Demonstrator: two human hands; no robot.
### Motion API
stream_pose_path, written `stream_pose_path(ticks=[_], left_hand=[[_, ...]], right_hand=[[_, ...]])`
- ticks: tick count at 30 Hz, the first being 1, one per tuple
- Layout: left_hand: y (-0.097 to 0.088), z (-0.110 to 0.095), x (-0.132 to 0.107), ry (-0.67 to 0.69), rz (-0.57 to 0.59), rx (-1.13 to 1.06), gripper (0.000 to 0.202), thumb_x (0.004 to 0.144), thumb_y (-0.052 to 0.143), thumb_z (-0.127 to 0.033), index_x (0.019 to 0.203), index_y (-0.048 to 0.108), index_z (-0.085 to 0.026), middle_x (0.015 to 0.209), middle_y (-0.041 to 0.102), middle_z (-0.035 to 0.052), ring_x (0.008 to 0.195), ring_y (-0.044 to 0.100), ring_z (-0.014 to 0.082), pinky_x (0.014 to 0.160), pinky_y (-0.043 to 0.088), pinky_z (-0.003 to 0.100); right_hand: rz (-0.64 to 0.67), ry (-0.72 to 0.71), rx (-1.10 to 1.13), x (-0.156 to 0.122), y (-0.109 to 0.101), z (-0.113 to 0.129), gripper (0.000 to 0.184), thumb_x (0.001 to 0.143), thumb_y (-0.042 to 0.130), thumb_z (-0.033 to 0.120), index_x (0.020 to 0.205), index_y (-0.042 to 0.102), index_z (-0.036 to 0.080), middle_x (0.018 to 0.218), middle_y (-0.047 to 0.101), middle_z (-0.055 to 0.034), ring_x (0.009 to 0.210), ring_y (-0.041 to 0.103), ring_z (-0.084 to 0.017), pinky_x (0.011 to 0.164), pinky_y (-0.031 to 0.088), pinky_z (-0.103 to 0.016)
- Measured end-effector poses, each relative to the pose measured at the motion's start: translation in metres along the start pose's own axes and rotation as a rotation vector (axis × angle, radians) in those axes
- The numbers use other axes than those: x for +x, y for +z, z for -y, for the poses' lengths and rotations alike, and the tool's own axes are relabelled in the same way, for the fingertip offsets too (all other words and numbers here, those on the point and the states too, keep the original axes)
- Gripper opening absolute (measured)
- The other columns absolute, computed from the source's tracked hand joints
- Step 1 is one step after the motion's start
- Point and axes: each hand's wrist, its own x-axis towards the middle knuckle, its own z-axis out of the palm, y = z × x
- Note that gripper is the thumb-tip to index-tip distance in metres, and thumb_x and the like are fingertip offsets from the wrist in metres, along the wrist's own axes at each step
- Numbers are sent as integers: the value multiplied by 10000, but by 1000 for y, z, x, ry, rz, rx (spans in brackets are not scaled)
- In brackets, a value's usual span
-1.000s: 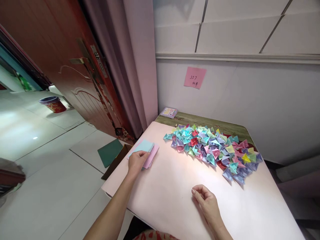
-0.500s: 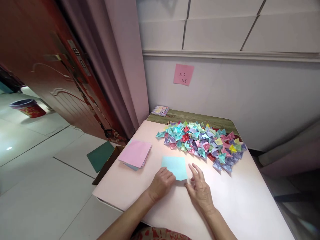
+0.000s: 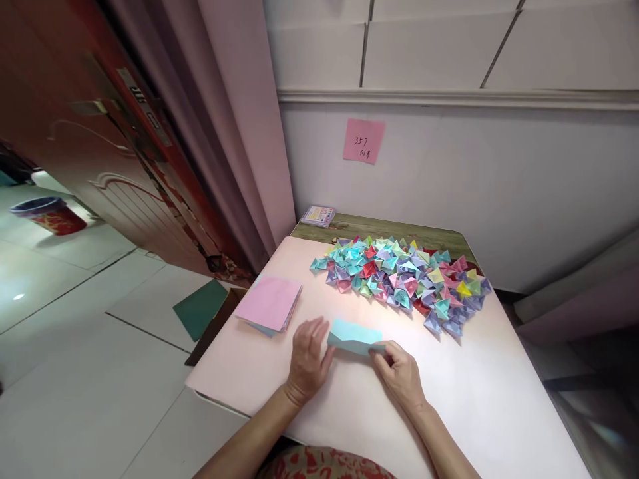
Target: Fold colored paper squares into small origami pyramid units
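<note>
A light blue sheet of paper (image 3: 355,336) lies before me, its near part folded up over the rest. My right hand (image 3: 402,372) pinches the sheet's near right corner between thumb and fingers. At the left end of the sheet, my left hand (image 3: 308,356) has its fingers raised and apart; whether a fingertip touches the edge is hard to tell. Left of that hand sits a stack of square paper (image 3: 269,303), pink on top with blue showing below. Beyond the sheet spreads a heap of small folded paper pieces (image 3: 399,273) in many colours.
The table (image 3: 479,426) has a pale pink cover, with a wooden strip at the back bearing a small pile of printed cards (image 3: 318,215). A pink note (image 3: 364,141) is stuck on the wall behind. Beside the table's left edge stands an open box (image 3: 214,326) on the floor.
The blue sheet went from lying flat to having its near part folded up. My right hand has taken its corner; my left hand has let go and spread its fingers.
</note>
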Motion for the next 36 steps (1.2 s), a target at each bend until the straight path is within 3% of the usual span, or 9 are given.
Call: stream_pose_path(ticks=[4, 11, 13, 19, 24, 26, 29, 33, 36], left_hand=[[15, -13, -6, 332, 204, -73, 366, 861, 516, -50, 1193, 562, -196, 1151, 635, 89, 1115, 561, 219, 1031, 413, 433], [28, -24, -3, 119, 516, -66, 289, 852, 579, -171, 1140, 562, -187, 1063, 620, 92, 1002, 559, 246, 897, 474, 430], [26, -24, -1, 116, 524, -80, 316, 852, 569, -164, 1166, 548, -193, 1078, 615, 95, 1004, 555, 249, 905, 467, 439], [21, -24, -1, 93, 486, -150, 315, 854, 543, -148, 1160, 562, -222, 1110, 618, 105, 1022, 569, 257, 908, 469, 453], [17, -21, -6, 58, 439, -260, 350, 860, 526, -123, 1200, 560, -200, 1164, 616, 117, 1092, 558, 252, 976, 446, 461], [15, -22, -5, -49, 338, -317, 301, 864, 539, -151, 1156, 586, -199, 1169, 613, 121, 1110, 552, 260, 989, 433, 484], [10, -30, 6, -488, 173, -477, 151, 845, 617, -292, 947, 611, -180, 971, 637, 94, 946, 604, 244, 874, 500, 451], [4, -51, 38, -1135, 355, -1079, 386, 801, 653, -516, 883, 616, -141, 830, 649, 68, 688, 636, 174, 644, 562, 339], [-1, -63, 60, -1253, 295, -1336, 448, 744, 718, -517, 933, 658, -116, 878, 681, 90, 693, 653, 163, 577, 562, 279]], right_hand=[[-40, 147, -58, 3, 7, 0, 259, 868, 538, 455, 842, 625, 212, 555, 516, 46, 490, 495, -155, 512, 373, -257], [-153, 229, -160, 12, 11, 3, 496, 813, 558, 383, 1274, 505, 207, 1152, 609, -103, 905, 654, -238, 726, 482, -326], [-118, 230, -237, 19, 7, 6, 443, 805, 574, 404, 1204, 551, 214, 1135, 613, -105, 970, 644, -254, 717, 467, -322], [21, 281, -425, 48, -5, 15, 422, 633, 758, 473, 950, 618, 232, 786, 680, -53, 691, 644, -244, 546, 345, -279], [126, 266, -153, 50, -7, 8, 275, 636, 739, 462, 586, 600, 230, 498, 566, 34, 470, 523, -146, 440, 261, -229], [109, 294, 51, 45, -8, 7, 291, 656, 719, 479, 577, 604, 224, 454, 529, 54, 421, 471, -122, 417, 264, -219], [55, 438, 438, 39, -12, 17, 373, 654, 723, 547, 731, 647, 191, 503, 574, 42, 424, 482, -130, 414, 332, -227], [-35, 509, 770, 35, -19, 46, 480, 614, 802, 517, 877, 659, 142, 657, 660, -17, 529, 558, -148, 473, 426, -242], [28, 456, 819, 32, -26, 65, 448, 643, 803, 506, 860, 658, 141, 634, 633, -3, 531, 551, -135, 470, 428, -228]])
